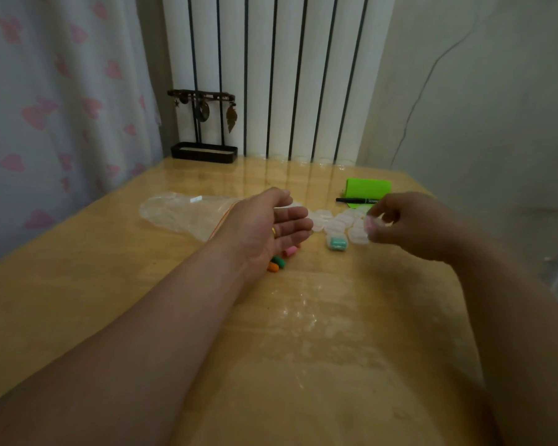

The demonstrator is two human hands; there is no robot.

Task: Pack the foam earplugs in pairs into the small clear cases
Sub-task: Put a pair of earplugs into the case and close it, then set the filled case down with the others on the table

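Observation:
My left hand (273,225) hovers palm-up and open over the table, with straight fingers and a ring. Beneath its wrist lie loose foam earplugs: a pink one (291,251), a green one (278,261) and an orange one (273,267); others may be hidden under the hand. My right hand (409,225) is raised and pinches a small clear case (375,223) with something pale pink inside. Several empty clear cases (335,224) lie in a cluster between my hands. One shut case holding teal earplugs (337,243) sits in front of the cluster.
A clear zip bag (181,212) lies left of my left hand. A green holder (368,189) and a black pen (356,200) sit behind the cases. A black jewellery stand (203,149) is at the table's back left, before a white radiator (271,75).

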